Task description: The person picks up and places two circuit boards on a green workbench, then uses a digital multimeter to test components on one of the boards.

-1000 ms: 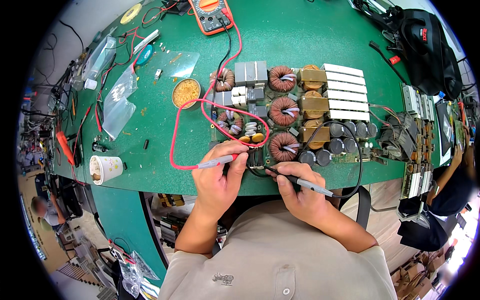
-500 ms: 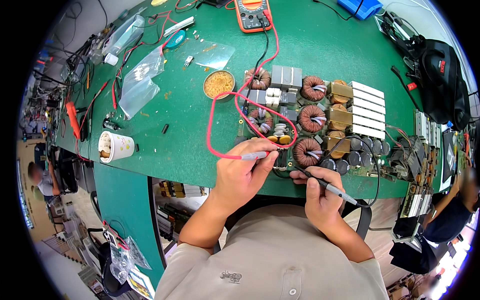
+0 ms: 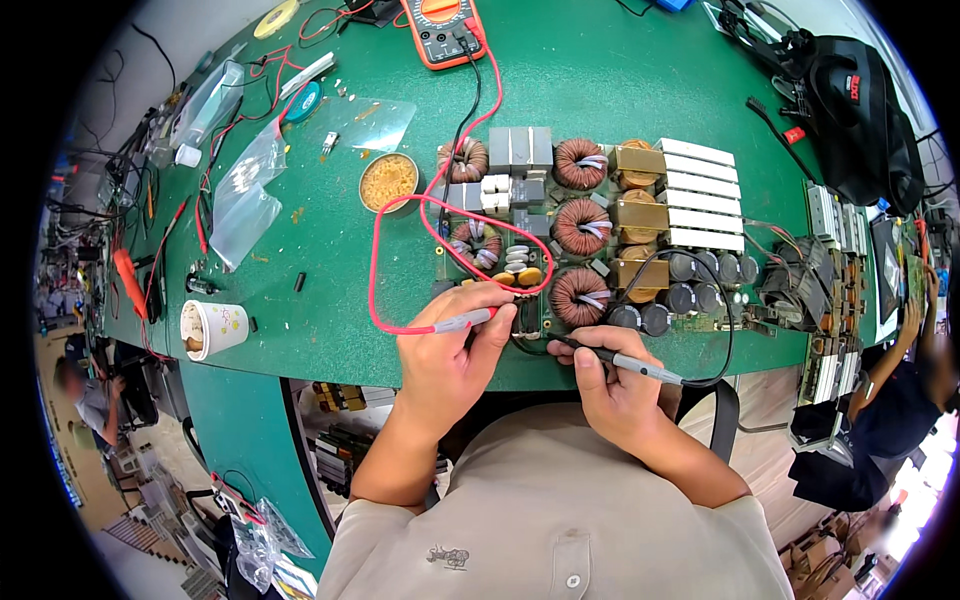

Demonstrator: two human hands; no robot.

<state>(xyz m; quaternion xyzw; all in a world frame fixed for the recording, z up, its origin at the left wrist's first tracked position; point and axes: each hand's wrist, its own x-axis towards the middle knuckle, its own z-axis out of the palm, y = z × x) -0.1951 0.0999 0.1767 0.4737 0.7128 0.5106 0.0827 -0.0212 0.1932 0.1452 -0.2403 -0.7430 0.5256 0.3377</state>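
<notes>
My left hand (image 3: pixel 446 352) is closed round the red multimeter probe (image 3: pixel 464 321), its tip hidden by the fingers near the board's front edge. In my right hand (image 3: pixel 622 388) is the black multimeter probe (image 3: pixel 637 369), pointing left at the same front edge; whether its tip touches cannot be made out. Both probes' leads run to an orange multimeter (image 3: pixel 440 32) at the far side of the green table. Under the looping red lead lies a large power circuit board (image 3: pixel 530 226), with copper-wound coils (image 3: pixel 581 226), black capacitors and white finned heatsinks (image 3: pixel 700 196).
Left of the board stand a round tin of amber flux (image 3: pixel 388 182) and a paper cup (image 3: pixel 214 330). Plastic bags (image 3: pixel 246 222) and an orange-handled tool (image 3: pixel 129 283) lie farther left. A black bag (image 3: pixel 860 120) is at the far right, above more boards. Another person (image 3: pixel 898 415) works at right.
The whole scene has shifted leftward in view as the head turned. Both hands keep their probes at the board's front edge, with little change in pose.
</notes>
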